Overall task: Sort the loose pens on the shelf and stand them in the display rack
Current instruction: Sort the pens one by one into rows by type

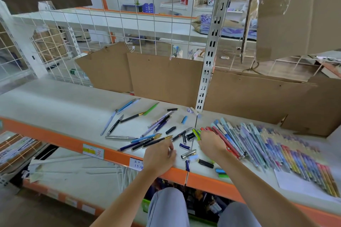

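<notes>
Shelf (55, 101): loose pens (147, 134) lying scattered mid-shelf, sorted row (267, 143) lying right. I am seeing left hand (159, 156) curling loosely, pinching nothing visible; right hand (212, 143) resting on the row's end, grip unclear.

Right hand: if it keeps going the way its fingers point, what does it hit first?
Probably the green pens right at the tips of the right hand; it may already touch them, depth is unclear. Beyond lie loose black caps.

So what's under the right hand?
The right hand covers the near ends of green pens and red pens. Whether its grip pinches one is hidden.
</notes>
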